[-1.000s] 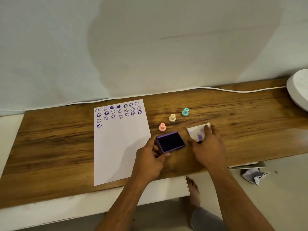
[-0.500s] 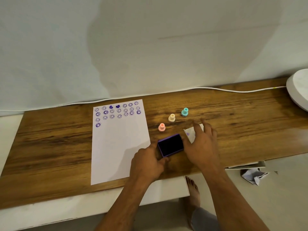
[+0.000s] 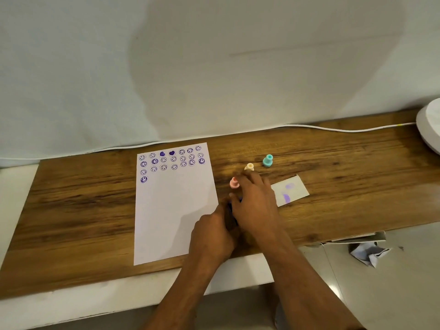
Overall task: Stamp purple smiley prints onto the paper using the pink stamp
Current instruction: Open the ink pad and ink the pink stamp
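Small pink plastic knob-handled stamp [image 3: 234, 182] stands upright on the brown wood-grain desk [image 3: 345, 163], right at the tips of the right hand's fingers [image 3: 240, 181]; touching or just short of it, can't tell, motion blur there. Right hand [image 3: 256, 206] stretched forward, fingers loosely spread, nothing gripped. Left hand [image 3: 213, 234] just behind and beside it, fingers curled round the purple ink pad [image 3: 230, 208], which is mostly hidden under both hands; it seems to be steadying the pad, how firm the grip is can't be told. White paper sheet [image 3: 173, 210] lies left of the fingers, with rows of purple smiley prints [image 3: 171, 160] plus two hearts along its far edge, rest blank. Cream stamp [image 3: 249, 166] just beyond the right fingertips, teal stamp [image 3: 267, 160] further out. White scrap card with purple smudges [image 3: 289, 194] sits to the right of the right hand.

Step, as a guess: reaching to pick up the pink stamp, before inking. Next move calls for pinching the knob without knocking the cream one, pressing the face down onto the pad under the left hand, then carrying it to blank paper below the existing rows.
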`<state>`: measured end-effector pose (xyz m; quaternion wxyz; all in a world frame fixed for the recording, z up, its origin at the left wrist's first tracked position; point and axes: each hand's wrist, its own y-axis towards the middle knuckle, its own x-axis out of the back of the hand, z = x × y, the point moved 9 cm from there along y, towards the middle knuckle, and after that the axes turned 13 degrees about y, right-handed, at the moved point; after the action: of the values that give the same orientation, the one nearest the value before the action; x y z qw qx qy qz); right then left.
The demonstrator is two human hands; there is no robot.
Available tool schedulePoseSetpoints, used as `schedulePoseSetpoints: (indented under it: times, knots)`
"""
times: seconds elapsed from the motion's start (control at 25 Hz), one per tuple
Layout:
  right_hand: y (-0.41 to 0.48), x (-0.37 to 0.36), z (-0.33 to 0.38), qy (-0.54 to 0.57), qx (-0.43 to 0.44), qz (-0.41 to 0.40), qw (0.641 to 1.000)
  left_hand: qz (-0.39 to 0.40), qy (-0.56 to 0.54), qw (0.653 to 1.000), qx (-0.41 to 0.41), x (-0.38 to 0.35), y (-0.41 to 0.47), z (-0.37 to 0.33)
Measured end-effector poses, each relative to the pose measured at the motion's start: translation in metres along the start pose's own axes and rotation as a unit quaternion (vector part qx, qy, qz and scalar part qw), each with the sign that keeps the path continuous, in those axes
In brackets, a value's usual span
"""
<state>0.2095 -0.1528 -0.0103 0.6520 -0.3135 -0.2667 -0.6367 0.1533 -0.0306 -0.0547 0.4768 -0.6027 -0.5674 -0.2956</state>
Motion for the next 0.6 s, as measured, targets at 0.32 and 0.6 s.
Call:
schedulePoseSetpoints:
  times: [0.32, 0.6]
  knots:
    - [0.011, 0.011, -0.027, 0.222, -0.118, -0.050, 0.967, -0.066, -0.189, 0.979, 0.034, 0.037, 0.008, 0.027]
    - [0.002, -0.011, -0.006, 0.369, -0.094, 0.060, 0.923, -0.114, -0.380, 0.916, 0.058, 0.051, 0.012, 0.043]
